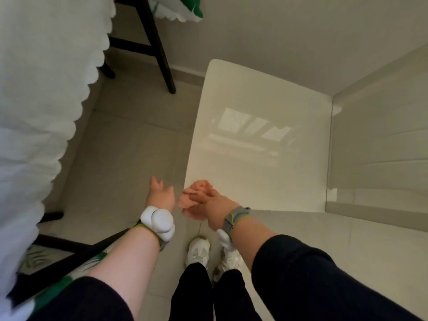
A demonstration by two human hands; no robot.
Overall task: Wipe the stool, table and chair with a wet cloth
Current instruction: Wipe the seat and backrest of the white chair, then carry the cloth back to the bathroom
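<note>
Head view: right grip (213,205) (a bare hand, a grey band on its wrist) has its fingers curled round a pink cloth (198,188), bunched and slightly blurred. The cloth sits at the near left corner of the glossy seat of a white chair (254,135); whether it presses on the seat I cannot tell. The chair's back (382,140) rises on the right side of the seat. Left grip (162,195) holds nothing: its fingers are spread and relaxed over the tiled floor (129,135), just beside the cloth but apart from it, and a white rounded device (158,222) is strapped to its wrist. At far left hangs the scalloped white cover of the desk (34,100), with dark furniture legs (159,49) beyond it. White shoes (199,251) stand on the floor below the hands
</note>
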